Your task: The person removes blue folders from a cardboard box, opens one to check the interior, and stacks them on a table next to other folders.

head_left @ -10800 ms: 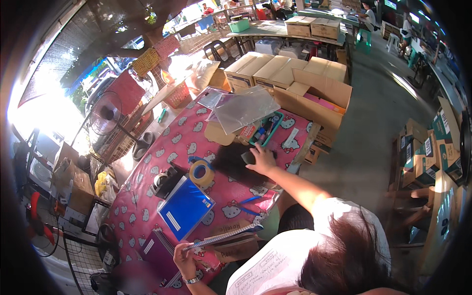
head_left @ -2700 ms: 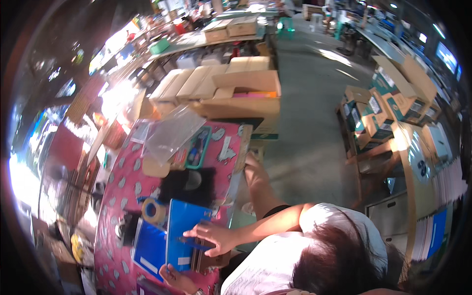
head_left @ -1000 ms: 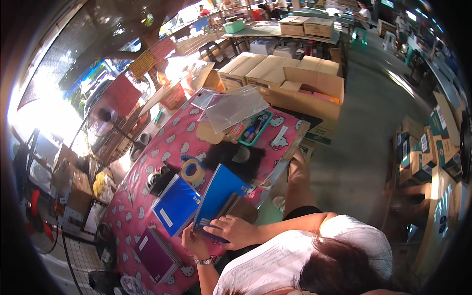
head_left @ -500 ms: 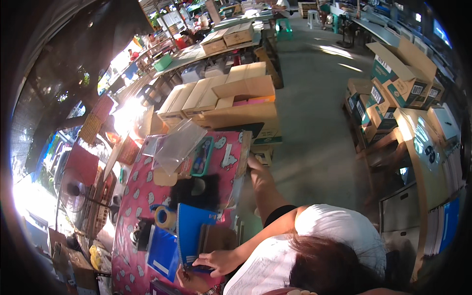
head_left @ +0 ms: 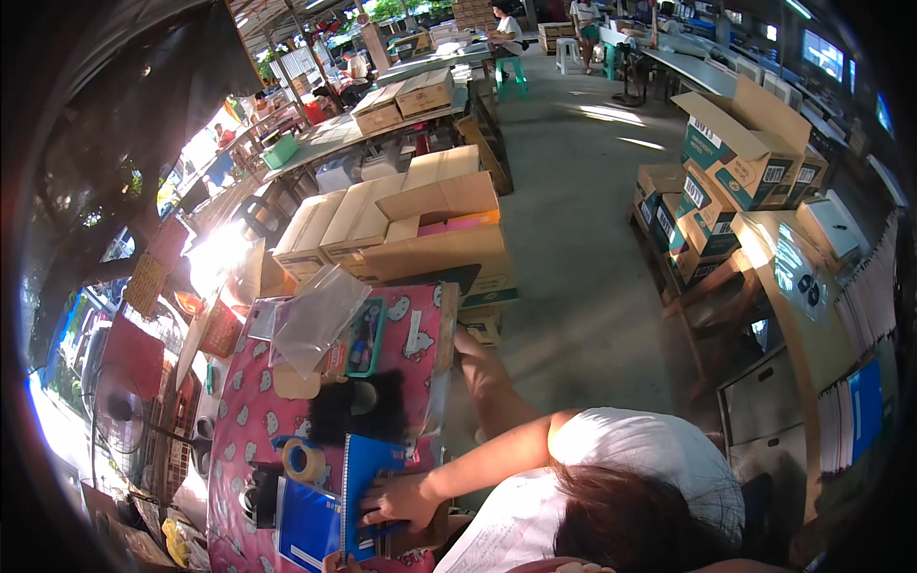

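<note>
A blue spiral notebook [head_left: 363, 468] lies on the pink patterned tablecloth [head_left: 253, 382], its wire binding along the left side. My right hand [head_left: 399, 503] rests flat on its cover with the fingers spread. At the lower rim of the picture, my left hand [head_left: 344, 563] shows only in part, its fingers closed at the notebook's bottom corner by the binding. Another blue notebook [head_left: 310, 520] lies just left of it. Above that one sits a roll of tan tape [head_left: 304, 461] with a blue part behind it. A dark object [head_left: 256, 495] stands left of these.
Farther up the table are a fuzzy black item [head_left: 334, 411], a teal tray of pens [head_left: 367, 339] and clear plastic sleeves [head_left: 320, 315]. Cardboard boxes [head_left: 439, 253] stand beyond the table. More boxes [head_left: 735, 162] are stacked at right. A fan [head_left: 119, 406] stands at left.
My right hand has gone from bent fingers at the notebook's lower part to lying spread on its cover. My left hand is lower, mostly out of the picture. The whole view has shifted.
</note>
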`<state>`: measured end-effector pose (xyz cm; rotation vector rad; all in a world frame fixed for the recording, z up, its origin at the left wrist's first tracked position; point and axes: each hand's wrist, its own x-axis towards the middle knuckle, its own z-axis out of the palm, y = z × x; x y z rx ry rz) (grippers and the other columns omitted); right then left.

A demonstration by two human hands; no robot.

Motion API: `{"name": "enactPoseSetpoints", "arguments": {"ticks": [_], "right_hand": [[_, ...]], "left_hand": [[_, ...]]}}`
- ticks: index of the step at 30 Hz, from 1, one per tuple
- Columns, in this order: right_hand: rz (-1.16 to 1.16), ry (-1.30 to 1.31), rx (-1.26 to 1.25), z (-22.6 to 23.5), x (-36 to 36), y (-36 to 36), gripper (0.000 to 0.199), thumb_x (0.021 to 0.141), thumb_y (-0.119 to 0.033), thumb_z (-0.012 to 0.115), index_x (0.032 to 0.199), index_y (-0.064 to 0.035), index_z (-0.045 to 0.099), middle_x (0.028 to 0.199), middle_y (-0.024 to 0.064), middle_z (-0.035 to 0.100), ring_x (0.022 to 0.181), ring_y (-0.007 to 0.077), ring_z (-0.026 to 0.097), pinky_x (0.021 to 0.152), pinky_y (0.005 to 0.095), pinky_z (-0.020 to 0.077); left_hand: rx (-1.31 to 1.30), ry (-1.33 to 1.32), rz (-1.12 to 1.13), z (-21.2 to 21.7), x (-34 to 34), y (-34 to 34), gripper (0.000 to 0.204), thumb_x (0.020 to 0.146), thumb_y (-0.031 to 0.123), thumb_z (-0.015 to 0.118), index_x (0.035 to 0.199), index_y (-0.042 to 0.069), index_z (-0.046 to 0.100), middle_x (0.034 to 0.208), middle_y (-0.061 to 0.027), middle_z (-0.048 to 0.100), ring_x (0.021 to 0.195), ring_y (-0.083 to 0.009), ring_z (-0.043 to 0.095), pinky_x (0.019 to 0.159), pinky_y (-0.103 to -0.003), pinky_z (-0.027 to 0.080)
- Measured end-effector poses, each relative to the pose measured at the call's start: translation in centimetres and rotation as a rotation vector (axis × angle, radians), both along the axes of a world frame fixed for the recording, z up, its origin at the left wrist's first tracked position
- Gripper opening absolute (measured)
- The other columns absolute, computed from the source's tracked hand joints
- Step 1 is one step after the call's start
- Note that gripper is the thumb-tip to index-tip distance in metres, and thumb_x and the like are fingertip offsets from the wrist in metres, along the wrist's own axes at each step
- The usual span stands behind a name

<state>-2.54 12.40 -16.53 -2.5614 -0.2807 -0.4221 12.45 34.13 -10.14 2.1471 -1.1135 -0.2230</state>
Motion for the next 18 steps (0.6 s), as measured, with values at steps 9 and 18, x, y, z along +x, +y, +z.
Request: {"name": "enactPoseSetpoints", "arguments": {"ticks": [9, 18], "right_hand": [[-0.065, -0.002, 0.161, -1.5, -0.6, -1.0, 0.086, 0.060, -0.029, 0.075, 0.138, -0.0080, 0.045, 0.124, 0.0230, 0.049, 0.117, 0.0400, 0.047, 0.104, 0.0497, 0.0331], [-0.013, -0.104, 0.163, -2.6, 0.4, -1.3, 0.090, 0.055, -0.030, 0.074, 0.137, -0.0055, 0.046, 0.119, 0.0214, 0.050, 0.112, 0.0393, 0.048, 0.102, 0.0486, 0.0347]], "left_hand": [[-0.092, 0.151, 0.058, -4.8, 5.7, 2.0, 0.026, 0.083, -0.001, 0.067, 0.108, -0.003, 0.069, 0.090, -0.0117, 0.072, 0.073, -0.0177, 0.062, 0.067, -0.032, 0.053], [-0.374, 0.406, 0.039, -7.3, 6.6, 3.1, 0.021, 0.086, 0.000, 0.063, 0.105, -0.008, 0.068, 0.097, -0.0133, 0.071, 0.080, -0.0191, 0.063, 0.071, -0.032, 0.054]]}}
